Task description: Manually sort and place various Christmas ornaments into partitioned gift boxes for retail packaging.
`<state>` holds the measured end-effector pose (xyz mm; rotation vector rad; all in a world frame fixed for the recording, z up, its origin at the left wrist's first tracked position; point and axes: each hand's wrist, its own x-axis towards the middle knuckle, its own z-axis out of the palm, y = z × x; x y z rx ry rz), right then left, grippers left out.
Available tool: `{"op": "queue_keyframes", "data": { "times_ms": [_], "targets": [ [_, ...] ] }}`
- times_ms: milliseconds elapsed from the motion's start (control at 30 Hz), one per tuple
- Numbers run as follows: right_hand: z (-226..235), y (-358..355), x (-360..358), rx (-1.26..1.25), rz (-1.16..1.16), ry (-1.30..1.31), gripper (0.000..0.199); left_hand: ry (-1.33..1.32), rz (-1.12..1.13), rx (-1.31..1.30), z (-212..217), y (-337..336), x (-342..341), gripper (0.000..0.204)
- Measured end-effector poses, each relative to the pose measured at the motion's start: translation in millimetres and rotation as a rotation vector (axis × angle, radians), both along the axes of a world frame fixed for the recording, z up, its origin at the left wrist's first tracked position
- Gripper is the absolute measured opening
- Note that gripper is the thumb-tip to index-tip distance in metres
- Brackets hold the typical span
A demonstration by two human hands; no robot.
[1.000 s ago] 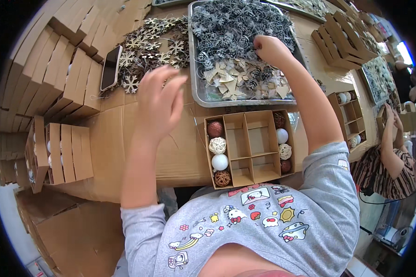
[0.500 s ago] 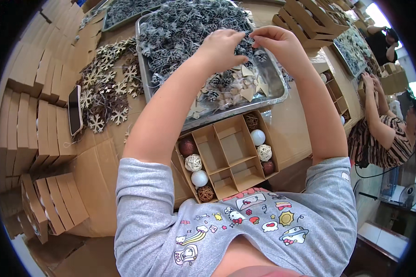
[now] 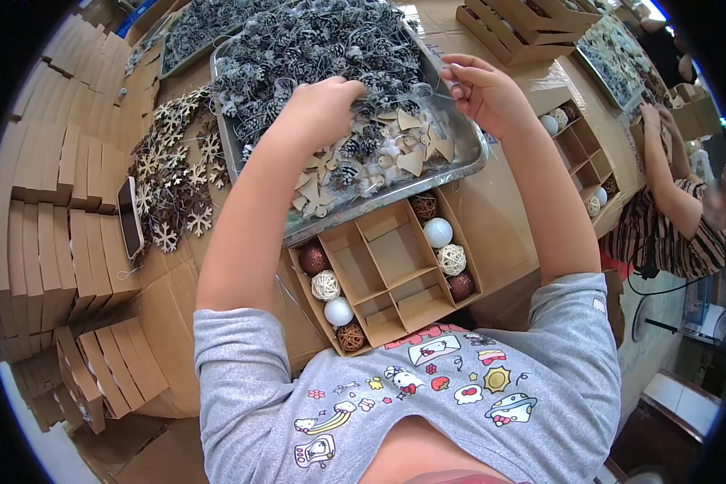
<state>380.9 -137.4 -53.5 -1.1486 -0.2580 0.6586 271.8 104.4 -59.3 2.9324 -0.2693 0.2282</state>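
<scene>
A metal tray (image 3: 395,191) holds a heap of frosted pine cones (image 3: 323,48) with thin string loops, and pale wooden star and angel cut-outs (image 3: 411,161) toward its near side. My left hand (image 3: 319,113) is over the middle of the tray, fingers curled down among the cones; its fingertips are hidden. Beyond the tray's right rim, my right hand (image 3: 488,95) is raised with thumb and fingers pinched on a thin string. Close to my body sits a divided cardboard box (image 3: 391,282). Ornament balls (image 3: 452,260) in white, brown and wicker fill its two side columns.
Wooden snowflakes (image 3: 169,173) lie left of the tray beside a phone (image 3: 131,218). Stacked cardboard boxes (image 3: 44,234) line the left side. Another divided box (image 3: 577,149) stands to the right, with box trays (image 3: 524,32) behind it. A co-worker in a striped top (image 3: 669,218) works at far right.
My hands have drawn apart: the left has moved left and down over the cones, while the right stays near the tray's right rim. The view has shifted slightly.
</scene>
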Motion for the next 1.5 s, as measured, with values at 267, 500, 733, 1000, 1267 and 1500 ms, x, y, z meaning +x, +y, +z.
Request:
{"op": "queue_keyframes", "data": {
  "times_ms": [267, 500, 733, 1000, 1267, 1500],
  "targets": [
    [-26.5, 33.8, -0.1, -0.823, -0.132, -1.347, 0.016, -0.025, 0.108, -0.097, 17.9, -1.3, -18.6, 0.032],
    [-9.9, 37.7, 5.3, -0.790, 0.038, -1.030, 0.020, 0.122, 0.201, -0.686, 54.4, 2.6, -36.4, 0.026],
    [16.8, 23.2, 8.5, -0.596, -0.007, -1.121, 0.017, -0.205, 0.046, -1.850, 54.3, 4.5, -12.1, 0.018],
    [35.5, 7.9, 10.7, -0.510, 0.003, -0.857, 0.023, -0.395, 0.112, -1.573, 67.6, -1.3, -16.0, 0.012],
    [53.7, 5.6, -1.4, -0.376, 0.032, -0.594, 0.022, -0.075, 0.295, -0.692, 54.9, 8.5, -39.3, 0.028],
    [76.0, 1.9, -14.5, -0.158, 0.118, -0.581, 0.020, -0.024, 0.126, -0.558, 37.1, -49.1, -42.6, 0.054]
  ]
}}
